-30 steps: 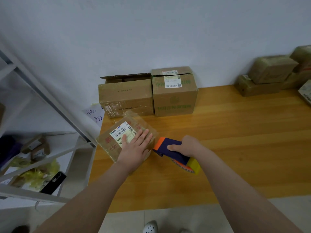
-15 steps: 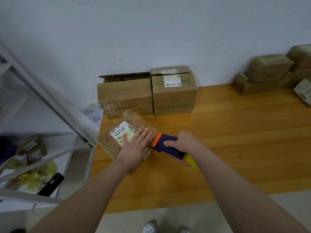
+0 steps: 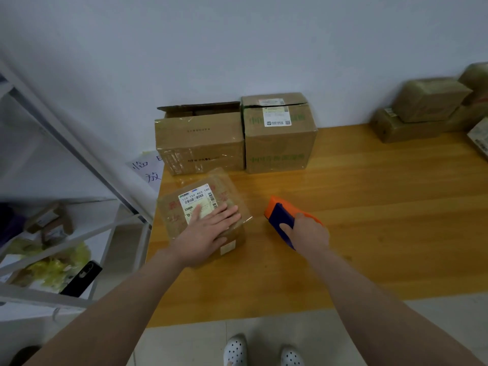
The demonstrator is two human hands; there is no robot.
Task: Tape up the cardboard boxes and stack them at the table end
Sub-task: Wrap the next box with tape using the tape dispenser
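A small flat cardboard box [image 3: 184,207] with a white shipping label lies near the left end of the wooden table [image 3: 369,220]. My left hand [image 3: 208,233] presses flat on its top with straight fingers. My right hand [image 3: 307,233] grips an orange and blue tape dispenser [image 3: 281,216] just right of the box, a short gap apart from it. Two larger boxes stand against the wall behind: one with a raised flap [image 3: 200,141] and one with green print [image 3: 280,136].
More taped boxes [image 3: 422,109] are piled at the table's far right against the wall. A white metal shelf [image 3: 79,228] with a dark phone [image 3: 81,278] and clutter stands left of the table. A paper note [image 3: 146,170] hangs at the table's left corner.
My right hand has drawn the tape dispenser off the small box to the right, leaving a gap. My left hand stays pressed on the box, which looks turned a little.
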